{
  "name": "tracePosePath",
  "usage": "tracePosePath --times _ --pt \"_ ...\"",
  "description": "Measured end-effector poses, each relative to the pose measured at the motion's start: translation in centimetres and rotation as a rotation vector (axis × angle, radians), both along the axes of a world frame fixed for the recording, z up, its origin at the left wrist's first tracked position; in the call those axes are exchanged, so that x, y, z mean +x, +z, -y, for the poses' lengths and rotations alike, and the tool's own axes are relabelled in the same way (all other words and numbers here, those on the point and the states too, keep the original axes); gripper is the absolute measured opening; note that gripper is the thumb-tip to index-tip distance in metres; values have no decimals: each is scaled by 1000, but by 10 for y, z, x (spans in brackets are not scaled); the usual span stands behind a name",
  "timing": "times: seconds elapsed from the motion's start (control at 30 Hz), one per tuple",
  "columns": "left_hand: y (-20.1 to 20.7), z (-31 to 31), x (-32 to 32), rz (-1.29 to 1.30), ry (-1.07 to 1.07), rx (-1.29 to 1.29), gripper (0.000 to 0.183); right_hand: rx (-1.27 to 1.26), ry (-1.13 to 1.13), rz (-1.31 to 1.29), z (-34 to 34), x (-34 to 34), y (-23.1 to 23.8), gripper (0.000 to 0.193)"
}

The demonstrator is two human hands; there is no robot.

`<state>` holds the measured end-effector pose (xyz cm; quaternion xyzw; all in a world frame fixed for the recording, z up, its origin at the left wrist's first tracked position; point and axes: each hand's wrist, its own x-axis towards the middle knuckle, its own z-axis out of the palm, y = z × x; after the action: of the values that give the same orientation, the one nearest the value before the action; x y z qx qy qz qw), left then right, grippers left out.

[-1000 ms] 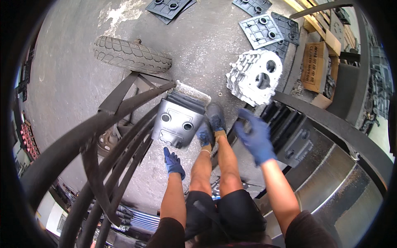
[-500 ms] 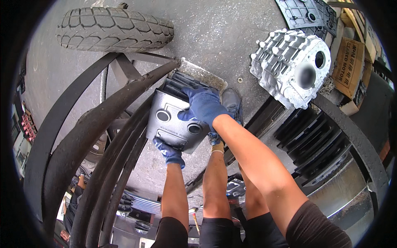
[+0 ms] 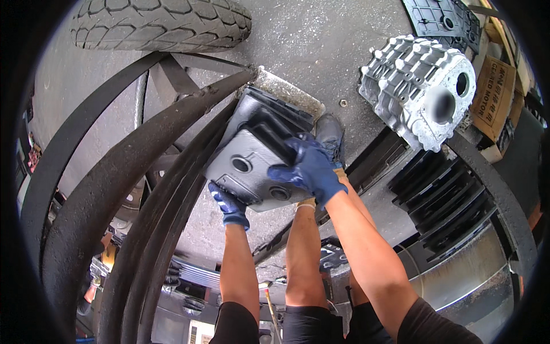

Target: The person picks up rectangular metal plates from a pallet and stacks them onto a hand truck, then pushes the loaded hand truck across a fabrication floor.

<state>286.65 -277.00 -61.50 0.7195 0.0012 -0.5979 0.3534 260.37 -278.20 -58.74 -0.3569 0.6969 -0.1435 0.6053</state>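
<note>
A dark grey moulded cover with two round holes is between my gloved hands, tilted above a stack of similar black covers. My left hand, in a blue glove, grips its near left corner; the fingers curl over the edge. My right hand, gloved too, is wrapped round its far right edge, thumb on the top face. The fingertips of that hand are hidden at the edge.
Bent black metal bars rise at the left, below a tyre. A silver ribbed gearbox casing stands at the right, near a cardboard box. More black covers are racked lower right. My shoe is beside the stack.
The cover has lifted and tilted away from the stack, its far edge now raised toward me. My right hand has shifted right and nearer with it. My left hand has barely moved.
</note>
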Motion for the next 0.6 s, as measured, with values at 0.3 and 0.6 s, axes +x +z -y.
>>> tracePosePath --times 0.3,0.6 --pt "5 -10 1 114 -98 14 70 11 -456 433 -39 -17 -34 57" --pt "-40 -23 48 67 -54 -63 64 -53 -301 383 -35 -10 -40 61"
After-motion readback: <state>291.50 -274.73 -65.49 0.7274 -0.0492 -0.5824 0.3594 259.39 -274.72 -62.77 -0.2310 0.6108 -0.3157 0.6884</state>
